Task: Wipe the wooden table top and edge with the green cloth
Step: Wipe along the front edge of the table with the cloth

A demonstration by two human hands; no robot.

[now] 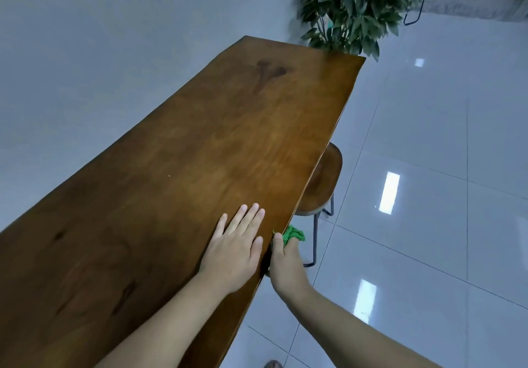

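Fingers [248,219] straight, close together: pressing left hand [233,253] flat on wooden desk [200,139] top near its edge. Gripping bunched green cloth [294,235] in curled right hand [284,265], holding it against desk edge, near stool [324,185].

Bare wood on the table [200,139] runs from the left hand [234,250], which lies flat near the right edge, to the far end. The wall [100,53] closes off the table's left side. On the right edge, the right hand [283,262] grips the cloth [293,235]. Just beyond it a stool [323,179] sits tucked under the top, its seat close below the edge and its legs near the cloth. A plant [357,5] crowds the far end. Open floor [428,167] lies to the right.
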